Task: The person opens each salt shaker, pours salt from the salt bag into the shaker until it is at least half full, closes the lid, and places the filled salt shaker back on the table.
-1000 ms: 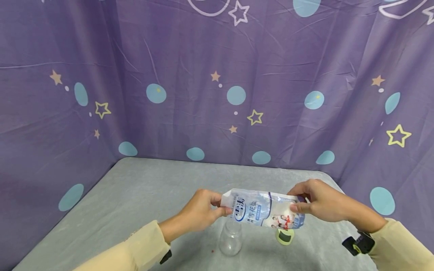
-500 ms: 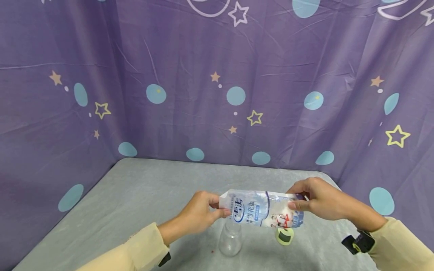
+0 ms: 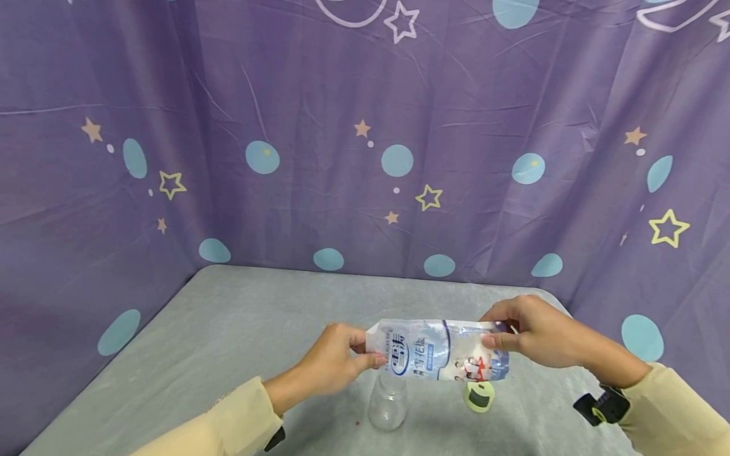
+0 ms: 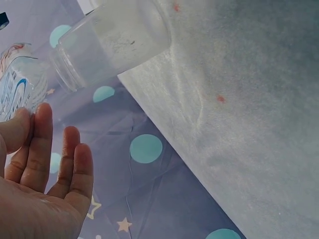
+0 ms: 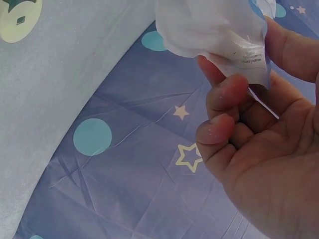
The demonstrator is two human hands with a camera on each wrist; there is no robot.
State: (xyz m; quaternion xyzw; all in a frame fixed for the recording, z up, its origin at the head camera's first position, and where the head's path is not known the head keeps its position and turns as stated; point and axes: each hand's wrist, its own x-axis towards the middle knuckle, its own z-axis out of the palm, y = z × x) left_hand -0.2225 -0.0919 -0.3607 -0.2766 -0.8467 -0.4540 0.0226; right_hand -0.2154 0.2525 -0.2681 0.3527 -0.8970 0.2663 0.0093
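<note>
A blue-and-white bag of salt (image 3: 424, 351) is stretched sideways between both hands, above the table. My left hand (image 3: 336, 358) pinches its left end between thumb and fingers. At the right end my right hand (image 3: 538, 332) grips it, thumb in front and fingers behind. Below the bag's left part stands an upright clear jar (image 3: 388, 405), uncapped as far as the left wrist view shows; the bag hides part of its mouth. In that view the jar (image 4: 119, 42) looks cloudy inside. The right wrist view shows the bag's plain white back (image 5: 214, 30).
A light green lid (image 3: 479, 398) with a dark patch lies on the grey-covered table (image 3: 274, 304), right of the jar and partly under the bag. A small red spot (image 3: 357, 422) marks the cover left of the jar. A purple patterned curtain (image 3: 319, 209) encloses the table.
The bag and both hands have shifted slightly left, and the bag's right end has risen a little, so it lies more level. Jar and lid have stayed put.
</note>
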